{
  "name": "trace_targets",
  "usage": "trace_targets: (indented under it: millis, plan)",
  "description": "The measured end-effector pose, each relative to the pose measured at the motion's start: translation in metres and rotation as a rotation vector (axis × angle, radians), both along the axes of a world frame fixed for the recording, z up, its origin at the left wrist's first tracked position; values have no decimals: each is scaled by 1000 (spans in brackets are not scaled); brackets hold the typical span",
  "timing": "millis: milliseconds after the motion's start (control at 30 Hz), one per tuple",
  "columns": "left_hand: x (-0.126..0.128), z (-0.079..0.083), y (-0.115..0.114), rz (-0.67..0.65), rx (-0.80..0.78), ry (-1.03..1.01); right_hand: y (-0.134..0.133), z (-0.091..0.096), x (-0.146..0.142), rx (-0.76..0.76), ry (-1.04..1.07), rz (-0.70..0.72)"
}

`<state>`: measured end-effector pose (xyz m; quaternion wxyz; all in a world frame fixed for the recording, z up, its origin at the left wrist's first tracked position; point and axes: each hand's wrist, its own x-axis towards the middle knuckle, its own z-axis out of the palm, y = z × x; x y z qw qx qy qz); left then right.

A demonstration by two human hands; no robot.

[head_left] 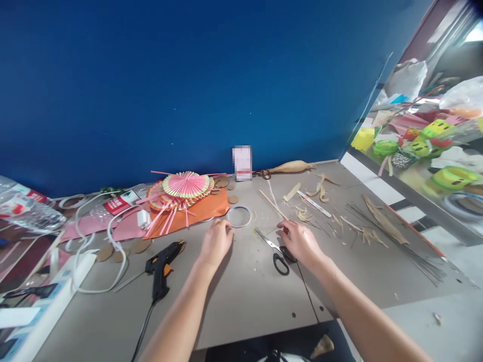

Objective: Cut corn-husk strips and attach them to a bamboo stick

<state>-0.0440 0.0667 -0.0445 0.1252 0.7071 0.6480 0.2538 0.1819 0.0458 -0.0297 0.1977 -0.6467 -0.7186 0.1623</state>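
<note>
My left hand (218, 239) rests on the grey table with loosely bent fingers, holding nothing that I can see. Just beyond its fingertips lies a clear ring (239, 217), possibly a tape roll. To the right, my right hand (300, 240) rests with thumb and forefinger slightly apart; its other fingers are partly hidden. Scissors (277, 250) with black handles lie beside that hand, blades partly spread and one handle close under the wrist. Thin pale strips (272, 205) lie beyond its fingertips. Further left is a black hot glue gun (162, 269).
Pink and green pleated paper fans (188, 190) lie on orange sheet material (206, 210). A white cable (123, 259), a power strip (62, 306) and plastic bottles (32, 206) crowd the left. Dried husks (385, 218), thin wires (411, 259) and a marker-like stick (314, 203) lie right.
</note>
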Motion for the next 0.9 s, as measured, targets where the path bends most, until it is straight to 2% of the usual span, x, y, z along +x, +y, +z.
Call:
trace_targets:
  millis: [100, 267, 333, 400, 467, 600, 733, 833, 900]
  plan:
    - [-17, -3, 2, 36, -85, 161, -8, 0, -1, -8, 22, 5]
    - [-8, 5, -3, -6, -122, 215, -20, 0, -10, 33, 104, 57]
    - [4, 11, -9, -46, -89, 112, -22, 1, -13, 19, 194, 54]
    - [20, 15, -15, -184, -63, -128, -21, 2, -15, -25, 350, 33]
    - [39, 18, -20, -278, -139, -393, -17, 3, -17, -69, 522, 11]
    - [72, 19, -22, -277, -363, -782, -12, 4, -16, -69, 661, -50]
    - [83, 17, -15, -302, -451, -861, -11, 3, -13, -55, 627, -69]
    - [82, 12, -12, -313, -409, -853, -6, 3, -6, -41, 543, -38]
    - [78, 8, -12, -276, -364, -894, 2, 4, 6, -19, 453, -70]
